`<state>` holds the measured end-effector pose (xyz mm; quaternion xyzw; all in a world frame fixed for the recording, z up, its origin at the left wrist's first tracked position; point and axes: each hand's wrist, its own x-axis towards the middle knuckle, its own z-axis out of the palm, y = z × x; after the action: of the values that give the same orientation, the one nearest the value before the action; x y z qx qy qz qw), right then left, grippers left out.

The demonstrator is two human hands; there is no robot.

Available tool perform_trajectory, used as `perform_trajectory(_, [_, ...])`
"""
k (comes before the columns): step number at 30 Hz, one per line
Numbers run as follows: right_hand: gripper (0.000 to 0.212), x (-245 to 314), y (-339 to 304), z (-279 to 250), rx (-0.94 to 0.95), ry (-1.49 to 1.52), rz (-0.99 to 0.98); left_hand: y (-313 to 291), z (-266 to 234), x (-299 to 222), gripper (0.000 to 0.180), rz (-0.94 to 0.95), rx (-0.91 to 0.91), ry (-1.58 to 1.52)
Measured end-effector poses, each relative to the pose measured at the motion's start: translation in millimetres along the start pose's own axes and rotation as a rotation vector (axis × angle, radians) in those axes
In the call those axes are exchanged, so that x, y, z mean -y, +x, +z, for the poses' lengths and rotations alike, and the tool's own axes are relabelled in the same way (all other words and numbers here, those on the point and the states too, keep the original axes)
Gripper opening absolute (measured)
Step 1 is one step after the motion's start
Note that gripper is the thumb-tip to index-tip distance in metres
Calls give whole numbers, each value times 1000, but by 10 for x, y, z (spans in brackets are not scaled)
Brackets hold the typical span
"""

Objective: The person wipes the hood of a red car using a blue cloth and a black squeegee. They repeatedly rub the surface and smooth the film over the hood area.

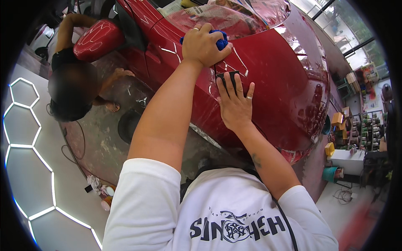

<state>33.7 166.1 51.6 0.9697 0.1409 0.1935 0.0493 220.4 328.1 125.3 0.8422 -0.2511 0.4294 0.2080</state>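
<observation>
A glossy red car (276,62) fills the upper middle, its curved body panel under both hands. My left hand (203,46) is closed around a bunched blue cloth (220,39) and rests on the panel, near its upper edge. Lower and slightly to the right, my right hand (236,100) lies flat, fingers stretched out and a little apart. Its fingers press a small, dark, flat pad (220,76) against the red paint. That pad is mostly covered by the fingers, so I cannot tell its exact kind.
Newspaper and clear plastic (217,19) cover the car's glass. A red side mirror (98,40) juts out at upper left, where another person (71,85) crouches beside the car. Shelves of small containers (368,131) and a white cabinet (347,159) stand to the right.
</observation>
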Motion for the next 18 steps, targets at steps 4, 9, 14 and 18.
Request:
perform_trajectory(4, [69,-4,-245,139,4,2,0,-2,-35,12,38,-5,15,-18])
perform_trajectory(9, [70,101,117,51,-47,-27,43,42,-2,-6,36,1,-15,-17])
perform_trajectory(14, [70,7,-320,220,25,38,21,40,0,-14,36,-13,14,-36])
perform_trajectory(18, [69,126,149,22,-71,16,40,29,-55,-37,37,-12,28,-20])
